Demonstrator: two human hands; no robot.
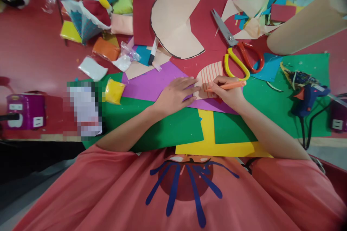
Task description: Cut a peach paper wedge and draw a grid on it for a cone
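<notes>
My right hand (229, 94) is closed around an orange marker (234, 85), its tip down on a small cream paper piece (211, 72). Orange-red stripes cover much of that rounded piece. Flat beside it, my left hand (176, 94) has its fingers spread, with the fingertips at the piece's left edge. Purple paper (151, 83) lies under the left hand and the striped piece. Just beyond my right hand rest open scissors (230, 39) with one yellow and one red handle. A large cream paper shape (176, 18) outlined in black lies farther up.
Green sheets (162, 126) and a yellow sheet (207, 126) lie near my body. A blue glue gun (309, 97) is at right, below a cardboard tube (306, 21) and paper scraps (252, 7). Clay packets (105, 48), a black-capped marker (153, 51) and fabric cones (84, 18) are at left.
</notes>
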